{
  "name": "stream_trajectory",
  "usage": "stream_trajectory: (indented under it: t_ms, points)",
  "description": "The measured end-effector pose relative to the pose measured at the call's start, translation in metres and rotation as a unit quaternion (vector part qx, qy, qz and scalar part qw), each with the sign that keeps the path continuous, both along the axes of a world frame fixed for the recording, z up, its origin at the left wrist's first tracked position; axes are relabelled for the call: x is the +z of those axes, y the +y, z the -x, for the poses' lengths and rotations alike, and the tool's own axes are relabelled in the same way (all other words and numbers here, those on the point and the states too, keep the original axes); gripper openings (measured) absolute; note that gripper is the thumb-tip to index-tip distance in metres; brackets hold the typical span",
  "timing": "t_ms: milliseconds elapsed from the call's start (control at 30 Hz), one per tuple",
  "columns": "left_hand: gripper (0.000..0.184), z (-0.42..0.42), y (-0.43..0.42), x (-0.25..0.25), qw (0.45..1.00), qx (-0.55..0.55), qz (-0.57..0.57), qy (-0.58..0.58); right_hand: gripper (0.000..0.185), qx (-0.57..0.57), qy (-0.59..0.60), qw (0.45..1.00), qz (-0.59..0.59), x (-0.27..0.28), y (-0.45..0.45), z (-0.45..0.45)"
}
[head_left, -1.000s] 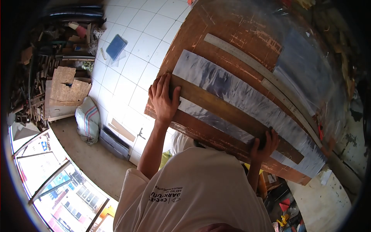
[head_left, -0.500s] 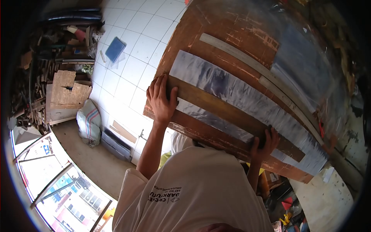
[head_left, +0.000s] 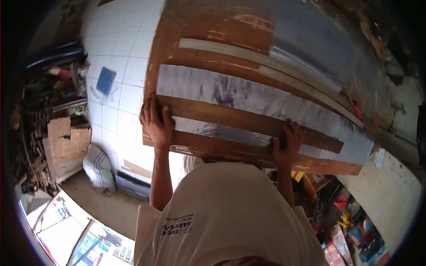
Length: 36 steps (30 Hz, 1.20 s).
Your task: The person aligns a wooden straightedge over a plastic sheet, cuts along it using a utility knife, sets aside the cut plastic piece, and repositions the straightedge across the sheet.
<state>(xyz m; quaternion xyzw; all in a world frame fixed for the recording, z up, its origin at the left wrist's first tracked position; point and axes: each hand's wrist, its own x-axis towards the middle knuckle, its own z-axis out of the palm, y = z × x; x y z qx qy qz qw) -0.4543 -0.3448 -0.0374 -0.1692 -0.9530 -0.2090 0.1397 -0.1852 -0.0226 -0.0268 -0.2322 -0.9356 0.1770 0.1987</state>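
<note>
A long flat wooden strip (head_left: 222,115) lies across a glossy sheet with a grey-white streaked pattern (head_left: 208,86), which shows on both sides of it. Beneath them is a scuffed brown wooden tabletop (head_left: 222,153). My left hand (head_left: 157,124) holds the strip's left end, thumb apart from the fingers and fingertips near the tabletop's left edge. Farther right, my right hand (head_left: 288,142) grips the strip between thumb and fingers. The parts of the strip under both hands are hidden.
Pale narrow strips (head_left: 248,57) and clear plastic sheeting (head_left: 306,57) lie on the tabletop's far side. A red-handled tool (head_left: 356,107) is at the right. Scrap wood (head_left: 69,137), a white sack (head_left: 98,170) and a blue flat object (head_left: 106,80) are on the left.
The view has turned, so the tabletop appears more level and farther left. Both hands keep their places on the wooden strip, with no clear shift of it on the sheet.
</note>
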Motion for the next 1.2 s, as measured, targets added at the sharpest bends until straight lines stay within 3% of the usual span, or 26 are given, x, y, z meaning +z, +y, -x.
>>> stream_trajectory:
  t_ms: [100, 267, 367, 467, 567, 933, 1200]
  points:
    - [0.048, -0.001, 0.002, -0.004, 1.000, 0.010, -0.008, 0.008, 0.042, -0.008, 0.011, 1.000, 0.002, 0.003, 0.001, 0.002]
    - [0.045, -0.010, -0.009, -0.014, 0.992, 0.044, -0.115, -0.031, 0.044, -0.039, 0.021, 0.999, 0.004, 0.003, 0.003, 0.000]
    - [0.078, -0.011, -0.033, -0.001, 0.986, -0.074, -0.108, -0.104, 0.044, -0.044, 0.032, 0.998, 0.013, 0.006, 0.003, -0.002]
    - [0.099, -0.008, -0.051, 0.003, 0.962, -0.206, -0.126, -0.126, 0.045, -0.045, 0.038, 0.998, 0.023, 0.008, 0.002, -0.001]
    - [0.098, -0.004, -0.064, -0.005, 0.974, -0.200, -0.044, -0.097, 0.045, -0.044, 0.039, 0.998, 0.035, 0.011, 0.003, -0.001]
    - [0.091, -0.003, -0.063, -0.014, 0.977, -0.164, -0.099, -0.096, 0.044, -0.031, 0.041, 0.997, 0.050, 0.011, 0.006, -0.001]
    - [0.088, -0.002, -0.046, -0.005, 0.986, -0.141, -0.053, -0.076, 0.043, -0.032, 0.039, 0.998, 0.029, 0.007, 0.008, 0.005]
